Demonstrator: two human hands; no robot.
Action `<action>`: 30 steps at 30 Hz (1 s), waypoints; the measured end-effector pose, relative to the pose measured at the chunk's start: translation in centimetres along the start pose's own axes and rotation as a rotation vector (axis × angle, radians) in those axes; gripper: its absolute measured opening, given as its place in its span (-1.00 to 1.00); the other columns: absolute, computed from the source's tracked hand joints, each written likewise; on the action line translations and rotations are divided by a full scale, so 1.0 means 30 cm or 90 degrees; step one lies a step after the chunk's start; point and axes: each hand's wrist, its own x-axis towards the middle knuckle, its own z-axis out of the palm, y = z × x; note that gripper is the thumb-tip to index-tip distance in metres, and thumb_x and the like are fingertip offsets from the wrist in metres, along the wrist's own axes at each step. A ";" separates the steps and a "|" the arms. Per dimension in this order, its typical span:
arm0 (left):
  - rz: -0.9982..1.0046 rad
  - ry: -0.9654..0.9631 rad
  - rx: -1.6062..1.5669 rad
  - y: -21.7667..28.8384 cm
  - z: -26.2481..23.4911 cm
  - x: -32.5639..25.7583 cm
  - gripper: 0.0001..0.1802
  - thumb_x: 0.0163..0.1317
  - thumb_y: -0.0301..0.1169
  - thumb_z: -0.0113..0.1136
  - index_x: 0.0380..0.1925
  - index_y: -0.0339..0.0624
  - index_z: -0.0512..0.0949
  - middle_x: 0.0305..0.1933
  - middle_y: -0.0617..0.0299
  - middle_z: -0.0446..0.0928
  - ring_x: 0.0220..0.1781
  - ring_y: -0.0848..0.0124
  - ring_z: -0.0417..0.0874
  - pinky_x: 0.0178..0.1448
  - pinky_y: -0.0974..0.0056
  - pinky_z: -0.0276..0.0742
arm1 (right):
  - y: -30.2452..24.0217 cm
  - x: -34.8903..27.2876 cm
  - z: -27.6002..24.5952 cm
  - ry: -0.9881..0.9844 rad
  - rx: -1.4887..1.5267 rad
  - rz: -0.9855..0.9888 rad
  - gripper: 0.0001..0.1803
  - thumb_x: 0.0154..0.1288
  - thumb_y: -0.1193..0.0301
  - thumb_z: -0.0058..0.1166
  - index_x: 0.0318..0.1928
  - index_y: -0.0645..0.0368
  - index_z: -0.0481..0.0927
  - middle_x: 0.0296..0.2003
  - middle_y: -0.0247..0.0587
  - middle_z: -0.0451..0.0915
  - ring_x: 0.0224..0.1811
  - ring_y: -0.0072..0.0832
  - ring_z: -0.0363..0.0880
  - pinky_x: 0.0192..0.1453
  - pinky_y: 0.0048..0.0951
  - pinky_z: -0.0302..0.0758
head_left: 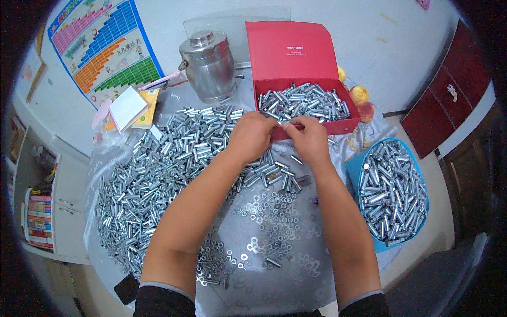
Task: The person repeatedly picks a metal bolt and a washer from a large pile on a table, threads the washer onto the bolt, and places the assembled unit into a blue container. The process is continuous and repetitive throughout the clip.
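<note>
Left hand [252, 135] and right hand [308, 138] meet just in front of the red box [296, 53], fingertips pinched together, apparently on one small metal sleeve [293, 127]. Loose sleeves [169, 169] lie left of the box; washers [269, 211] lie nearer the person.

pale wall [338, 16] behind the surface [285, 285], colourful chart poster [105, 47] at upper left. dark red cabinet [454, 90] at right. white shelf unit [58, 201] with books [39, 216] at left. even, diffuse light.
</note>
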 end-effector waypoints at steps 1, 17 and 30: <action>-0.006 -0.011 0.003 0.005 -0.003 0.001 -0.81 0.15 -0.44 0.19 -0.24 -0.16 0.69 -0.30 -0.05 0.64 -0.17 -0.02 0.62 -0.02 -0.04 0.51 | 0.010 0.001 0.001 -0.007 -0.010 -0.013 -0.74 0.14 0.28 0.32 -0.31 0.25 0.69 -0.32 0.10 0.64 -0.22 0.02 0.62 -0.07 -0.10 0.52; -0.277 -0.022 -0.090 0.126 -0.257 -0.393 -0.79 0.21 -0.40 0.18 -0.20 -0.20 0.70 -0.20 -0.02 0.68 -0.11 0.01 0.67 0.02 0.03 0.56 | -0.121 -0.301 0.029 -0.190 -0.044 -0.088 -0.79 0.16 0.39 0.25 -0.17 0.13 0.69 -0.20 -0.04 0.59 -0.10 -0.06 0.58 0.00 -0.14 0.51; -0.140 -0.107 0.124 0.206 -0.324 -0.683 -0.74 0.00 -0.48 0.21 -0.25 -0.08 0.70 -0.25 0.14 0.60 -0.14 0.09 0.58 -0.02 0.05 0.50 | -0.199 -0.401 0.108 -0.301 -0.164 -0.148 -0.77 0.08 0.42 0.28 -0.21 0.12 0.62 -0.22 -0.06 0.55 -0.09 -0.04 0.58 -0.01 -0.08 0.53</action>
